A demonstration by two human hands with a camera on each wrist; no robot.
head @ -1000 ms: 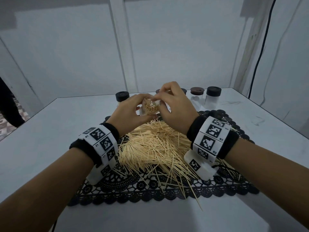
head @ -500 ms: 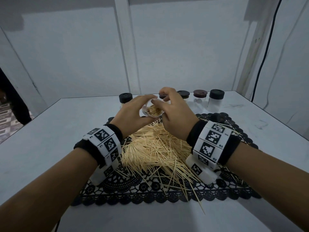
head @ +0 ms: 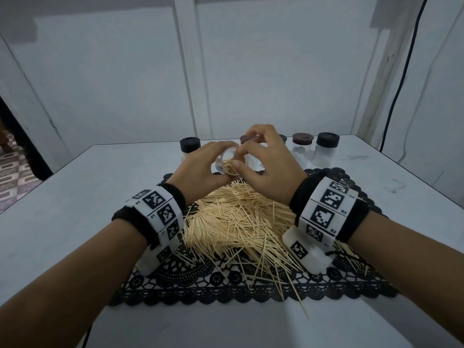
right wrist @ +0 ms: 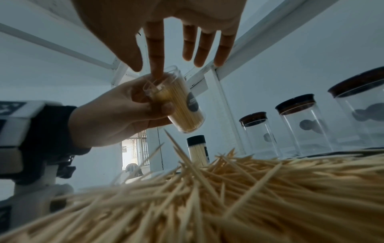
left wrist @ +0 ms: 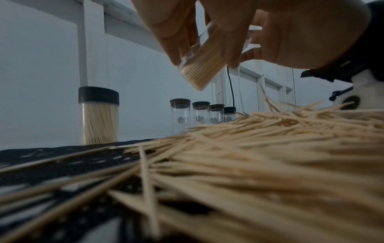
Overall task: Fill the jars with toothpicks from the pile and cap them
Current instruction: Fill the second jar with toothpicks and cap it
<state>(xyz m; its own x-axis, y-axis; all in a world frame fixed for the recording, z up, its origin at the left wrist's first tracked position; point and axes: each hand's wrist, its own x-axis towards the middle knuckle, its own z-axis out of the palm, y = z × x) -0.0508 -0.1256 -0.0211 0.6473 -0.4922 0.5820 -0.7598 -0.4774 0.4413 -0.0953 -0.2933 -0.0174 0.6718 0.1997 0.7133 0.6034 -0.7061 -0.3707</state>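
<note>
While my left hand (head: 200, 169) grips the tilted jar (head: 227, 163) at frame centre above the pile (head: 238, 217), my right hand (head: 266, 167), fingers loosely spread, pokes toothpicks into its mouth; capping probably comes next.

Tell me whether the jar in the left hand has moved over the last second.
No, not noticeably: the jar in the left hand remains just right of the filled black-capped jar, above the far edge of the pile.

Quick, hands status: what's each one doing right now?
Left hand: grips the tilted clear glass jar of toothpicks, uncapped.
Right hand: open, holds nothing; index fingertip at the jar's mouth.
</note>
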